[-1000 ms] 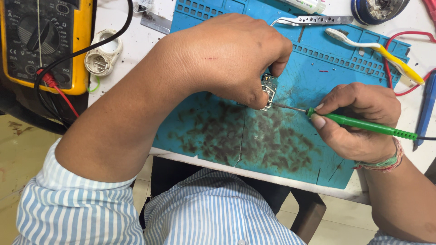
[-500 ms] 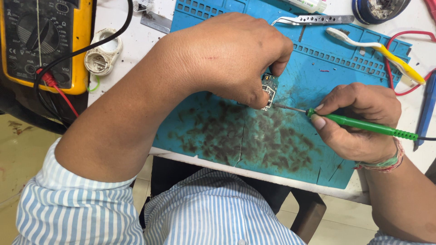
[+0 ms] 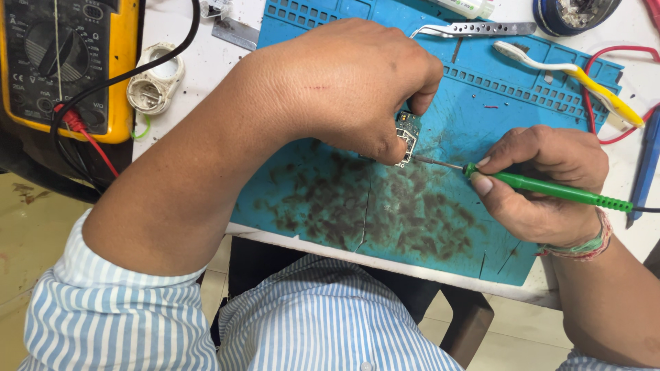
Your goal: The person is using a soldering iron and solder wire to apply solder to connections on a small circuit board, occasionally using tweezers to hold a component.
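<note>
- Left hand [image 3: 344, 86] is pinched around a small circuit board [image 3: 407, 139], fingers curled over the top, holding it against the blue work mat [image 3: 385, 220].
- Right hand [image 3: 543, 185] grips a green-handled soldering iron [image 3: 550, 189] pencil-style, tip touching the board's lower edge, just right of the left thumb.
- Doing this well, I'd say: keep the board pinned flat, brace the right wrist on the mat, and touch only the one joint so the left fingertips stay away from the tip.
- Beyond the left hand lie metal tweezers [image 3: 474, 29]; beyond the right, a white-and-yellow toothbrush [image 3: 570, 72].
- Far side of the left forearm sits a yellow-cased multimeter [image 3: 65, 62], dial face dark, labels too small to make out.
</note>
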